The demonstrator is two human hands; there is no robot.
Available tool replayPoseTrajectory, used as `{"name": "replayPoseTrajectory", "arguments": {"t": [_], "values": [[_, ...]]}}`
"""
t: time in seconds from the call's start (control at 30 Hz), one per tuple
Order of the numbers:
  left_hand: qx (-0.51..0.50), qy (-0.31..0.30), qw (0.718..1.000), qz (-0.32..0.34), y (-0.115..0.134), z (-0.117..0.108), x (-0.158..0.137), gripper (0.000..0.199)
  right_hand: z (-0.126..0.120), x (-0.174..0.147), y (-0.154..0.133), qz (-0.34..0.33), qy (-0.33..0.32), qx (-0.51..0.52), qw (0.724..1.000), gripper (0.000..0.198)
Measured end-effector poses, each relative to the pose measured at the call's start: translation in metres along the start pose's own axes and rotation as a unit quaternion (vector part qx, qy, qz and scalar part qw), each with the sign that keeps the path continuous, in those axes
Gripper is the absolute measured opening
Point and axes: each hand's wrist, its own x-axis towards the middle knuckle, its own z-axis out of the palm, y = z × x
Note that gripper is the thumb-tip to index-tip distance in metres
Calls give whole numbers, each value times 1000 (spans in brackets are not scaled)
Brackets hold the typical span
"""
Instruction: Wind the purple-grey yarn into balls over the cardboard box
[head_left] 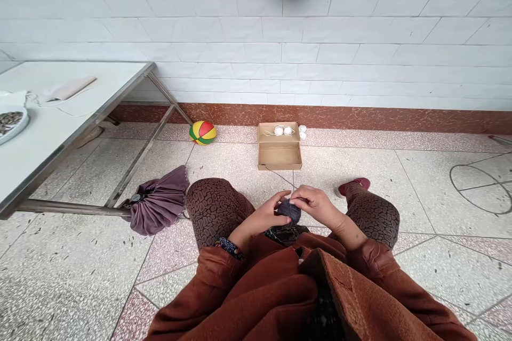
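A white tiled wall point(200, 26) closes the far side, and below it a speckled stone floor point(360, 160) reaches to the near side. At the left stands a bench point(52, 128) with a white top and a metal frame. The person point(256, 298), in a rust-brown top, faces the wall with knees apart. A folded purple umbrella point(164, 200) is near the left knee, against the low bar of the bench. Farther away, on the floor, an open cardboard box point(280, 160) lies near the wall, and a colorful ball point(203, 132) is left of it. The left hand point(267, 214) is curved around a dark yarn ball point(294, 214), which is held up between the knees. The right hand point(318, 205) touches its right side, thumb and forefinger pinching the yarn there. Two small white balls point(279, 130) lie in the far part of the box; more white ones point(302, 135) are just beside it, at the right. Thinnest is a dark strand point(280, 175), which runs from the box toward the hands.
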Motion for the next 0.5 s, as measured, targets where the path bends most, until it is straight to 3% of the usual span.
{"name": "replayPoseTrajectory", "arguments": {"t": [0.1,0.23,0.37,0.5], "values": [[-94,-56,994,11,8,5,-4,82,2,0,14,42,44,14,998,24],[-236,-43,971,4,19,8,-10,77,12,-5,27,79,33,2,996,27],[-329,56,942,18,17,2,-6,63,23,-10,24,61,-25,1,998,29],[-312,201,928,19,5,-7,6,51,24,-9,9,4,-89,-4,996,30]]}}
